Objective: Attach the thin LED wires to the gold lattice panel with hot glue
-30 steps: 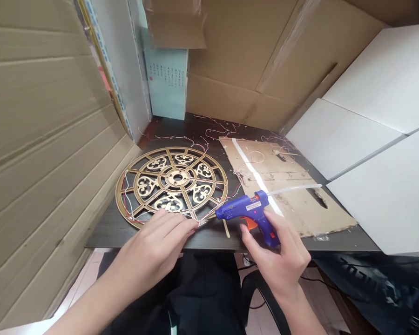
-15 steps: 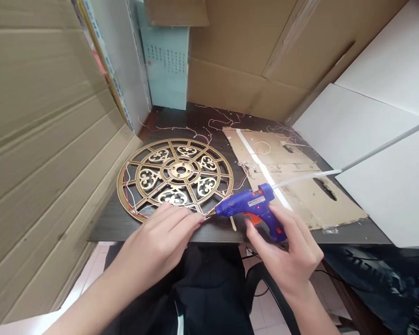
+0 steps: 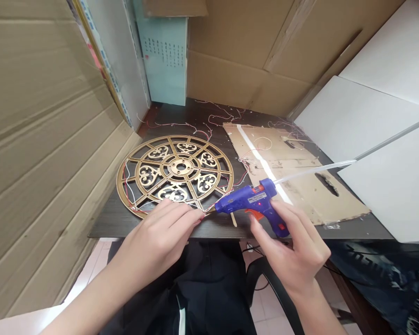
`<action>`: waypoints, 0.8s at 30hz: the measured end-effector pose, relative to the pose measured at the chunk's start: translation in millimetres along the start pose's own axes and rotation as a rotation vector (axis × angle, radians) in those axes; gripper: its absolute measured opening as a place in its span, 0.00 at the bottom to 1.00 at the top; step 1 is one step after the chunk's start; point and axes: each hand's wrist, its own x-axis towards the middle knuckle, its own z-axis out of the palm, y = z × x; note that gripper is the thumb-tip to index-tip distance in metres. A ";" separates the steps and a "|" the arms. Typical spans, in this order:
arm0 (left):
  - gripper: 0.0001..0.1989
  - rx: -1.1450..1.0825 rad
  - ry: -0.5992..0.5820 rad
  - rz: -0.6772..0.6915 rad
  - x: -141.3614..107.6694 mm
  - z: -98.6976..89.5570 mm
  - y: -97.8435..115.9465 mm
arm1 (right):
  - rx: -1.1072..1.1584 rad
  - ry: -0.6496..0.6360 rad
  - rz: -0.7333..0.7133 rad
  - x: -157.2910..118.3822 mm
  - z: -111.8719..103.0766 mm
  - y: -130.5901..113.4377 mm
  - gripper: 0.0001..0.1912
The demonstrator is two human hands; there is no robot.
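Note:
A round, gold-coloured openwork disc (image 3: 181, 168) lies on the dark table, with thin red and white wires (image 3: 127, 186) along its rim. My left hand (image 3: 171, 228) is closed at the disc's near edge, its fingertips pressed on the wires there; its palm side is hidden. In my right hand (image 3: 296, 242) is a blue glue gun (image 3: 246, 201) with an orange trigger and a lit red light. The gun's metal nozzle touches or nearly touches the rim beside my left fingertips. A long clear glue stick (image 3: 314, 171) sticks out of its back.
Right of the disc lies a cardboard sheet (image 3: 293, 172) with a white strip. Loose wires (image 3: 185, 124) trail over the dark table (image 3: 104, 223). A wooden stick (image 3: 233, 219) lies under the gun. Cardboard walls (image 3: 237, 51) and white boxes (image 3: 373, 121) surround the table.
The glue gun and my right hand have shifted slightly right, with the gun tilted a little more upward at the back. My left hand stays at the rim. The camera view has moved slightly.

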 end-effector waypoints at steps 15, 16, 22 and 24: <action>0.12 -0.004 -0.020 -0.012 0.2 -0.3 -0.6 | -0.026 0.018 -0.011 -3.0 1.6 -0.5 0.21; 0.12 -0.004 -0.021 -0.014 0.3 -0.3 -0.8 | -0.027 0.019 -0.012 -3.0 2.0 -0.6 0.21; 0.11 -0.014 0.000 -0.019 2.1 -0.1 -0.5 | -0.005 0.017 -0.005 -3.7 3.1 -2.2 0.21; 0.12 -0.023 -0.001 -0.021 2.4 0.5 -0.7 | 0.001 0.021 -0.001 -4.4 3.0 -1.9 0.21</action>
